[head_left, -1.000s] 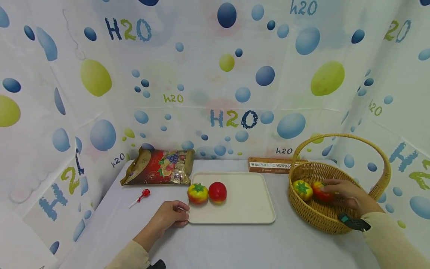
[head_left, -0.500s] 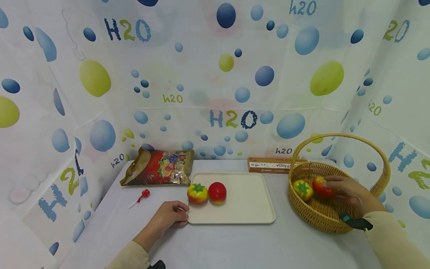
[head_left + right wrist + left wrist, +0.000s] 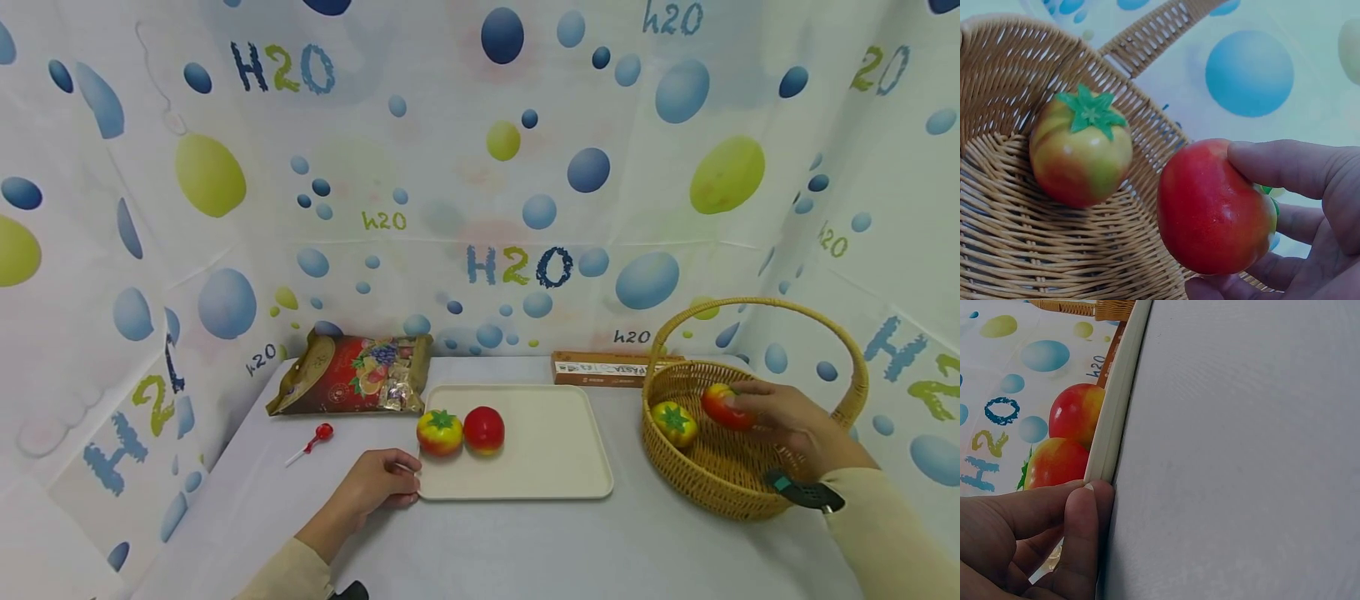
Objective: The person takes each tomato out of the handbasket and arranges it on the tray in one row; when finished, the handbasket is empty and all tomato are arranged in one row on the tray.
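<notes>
My right hand (image 3: 795,421) grips a red-and-yellow toy tomato (image 3: 726,408) inside the wicker basket (image 3: 720,496). In the right wrist view the thumb and fingers curl round this red tomato (image 3: 1213,209), raised off the woven bottom. A second toy tomato (image 3: 674,423), yellow with a green star-shaped top, lies at the basket's left side. My left hand (image 3: 375,487) pinches the front left corner of a cream tray (image 3: 551,446); its thumb (image 3: 1082,519) lies against the rim in the left wrist view. Two more tomatoes, one yellow-red (image 3: 440,433) and one red (image 3: 484,431), sit on the tray's left side.
Behind the tray to the left lies a gold-and-red snack bag (image 3: 352,373). A red lollipop (image 3: 323,432) is in front of it. At the back stands a brown pasta box (image 3: 600,370), partly behind the basket. The basket's tall handle (image 3: 757,302) arches above.
My right hand has lifted the tomato slightly up and to the right within the basket. The left hand, the tray and its tomatoes have stayed put.
</notes>
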A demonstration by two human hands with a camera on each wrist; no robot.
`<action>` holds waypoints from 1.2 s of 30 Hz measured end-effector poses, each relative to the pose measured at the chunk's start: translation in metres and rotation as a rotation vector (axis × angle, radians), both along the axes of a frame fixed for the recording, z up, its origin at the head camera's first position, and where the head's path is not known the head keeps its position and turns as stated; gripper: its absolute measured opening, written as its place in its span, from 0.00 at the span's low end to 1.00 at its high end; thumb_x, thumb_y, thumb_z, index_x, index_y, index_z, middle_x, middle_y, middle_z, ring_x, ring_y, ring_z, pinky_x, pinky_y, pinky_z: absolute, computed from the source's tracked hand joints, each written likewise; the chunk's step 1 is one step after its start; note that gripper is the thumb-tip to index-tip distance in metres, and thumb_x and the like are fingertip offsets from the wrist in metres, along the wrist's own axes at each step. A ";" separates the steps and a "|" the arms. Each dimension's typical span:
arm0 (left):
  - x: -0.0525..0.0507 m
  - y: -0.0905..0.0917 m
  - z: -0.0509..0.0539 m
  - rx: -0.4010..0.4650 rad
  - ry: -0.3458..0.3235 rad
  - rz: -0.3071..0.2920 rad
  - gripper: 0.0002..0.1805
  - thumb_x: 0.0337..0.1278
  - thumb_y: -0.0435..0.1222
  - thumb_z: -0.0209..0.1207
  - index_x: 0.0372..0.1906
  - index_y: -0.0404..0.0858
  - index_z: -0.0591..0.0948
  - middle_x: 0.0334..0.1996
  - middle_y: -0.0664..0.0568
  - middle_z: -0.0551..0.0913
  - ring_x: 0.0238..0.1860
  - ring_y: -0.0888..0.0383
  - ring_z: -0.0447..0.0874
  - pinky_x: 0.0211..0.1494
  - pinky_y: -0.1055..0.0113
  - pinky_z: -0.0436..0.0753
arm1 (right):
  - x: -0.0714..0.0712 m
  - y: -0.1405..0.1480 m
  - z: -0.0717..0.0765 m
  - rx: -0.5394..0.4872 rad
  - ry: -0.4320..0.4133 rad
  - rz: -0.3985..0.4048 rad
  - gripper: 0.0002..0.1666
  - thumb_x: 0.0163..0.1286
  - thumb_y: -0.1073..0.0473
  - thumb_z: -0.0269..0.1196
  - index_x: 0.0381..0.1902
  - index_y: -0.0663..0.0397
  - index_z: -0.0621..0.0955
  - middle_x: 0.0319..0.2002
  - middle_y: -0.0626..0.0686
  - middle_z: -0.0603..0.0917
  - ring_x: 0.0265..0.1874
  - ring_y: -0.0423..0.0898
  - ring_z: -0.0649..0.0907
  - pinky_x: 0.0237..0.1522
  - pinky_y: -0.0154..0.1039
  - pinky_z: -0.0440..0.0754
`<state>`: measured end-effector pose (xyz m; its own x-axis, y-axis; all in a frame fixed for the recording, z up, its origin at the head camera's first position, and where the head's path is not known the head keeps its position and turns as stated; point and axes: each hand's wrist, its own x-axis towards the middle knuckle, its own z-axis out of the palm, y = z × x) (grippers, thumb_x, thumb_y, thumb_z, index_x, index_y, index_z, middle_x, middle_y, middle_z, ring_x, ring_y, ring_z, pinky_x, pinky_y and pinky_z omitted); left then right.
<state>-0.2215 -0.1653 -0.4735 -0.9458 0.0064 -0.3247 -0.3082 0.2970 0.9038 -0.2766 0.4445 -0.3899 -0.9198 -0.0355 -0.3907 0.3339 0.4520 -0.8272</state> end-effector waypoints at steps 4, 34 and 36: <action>0.000 0.000 0.000 -0.002 -0.004 -0.001 0.11 0.57 0.25 0.68 0.46 0.32 0.84 0.35 0.45 0.81 0.30 0.57 0.84 0.37 0.65 0.89 | 0.002 0.000 0.006 -0.011 0.002 -0.005 0.55 0.73 0.39 0.63 0.79 0.66 0.51 0.74 0.70 0.58 0.61 0.54 0.76 0.66 0.56 0.78; -0.002 0.000 0.000 0.006 -0.004 0.003 0.11 0.57 0.24 0.68 0.45 0.32 0.84 0.34 0.45 0.81 0.30 0.57 0.83 0.36 0.64 0.90 | 0.019 -0.021 0.049 -0.159 0.118 0.023 0.33 0.77 0.53 0.61 0.73 0.55 0.64 0.50 0.41 0.77 0.48 0.40 0.82 0.54 0.45 0.87; -0.001 0.000 0.001 0.004 -0.005 0.003 0.11 0.57 0.24 0.68 0.45 0.32 0.84 0.34 0.45 0.81 0.30 0.57 0.83 0.36 0.64 0.90 | 0.020 -0.024 0.051 -0.165 0.127 0.027 0.30 0.77 0.54 0.61 0.71 0.52 0.66 0.49 0.40 0.78 0.48 0.40 0.82 0.54 0.45 0.87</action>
<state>-0.2228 -0.1655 -0.4729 -0.9441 0.0048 -0.3296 -0.3138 0.2924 0.9033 -0.2567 0.4207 -0.3386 -0.9593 -0.1144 -0.2582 0.2117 0.3143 -0.9254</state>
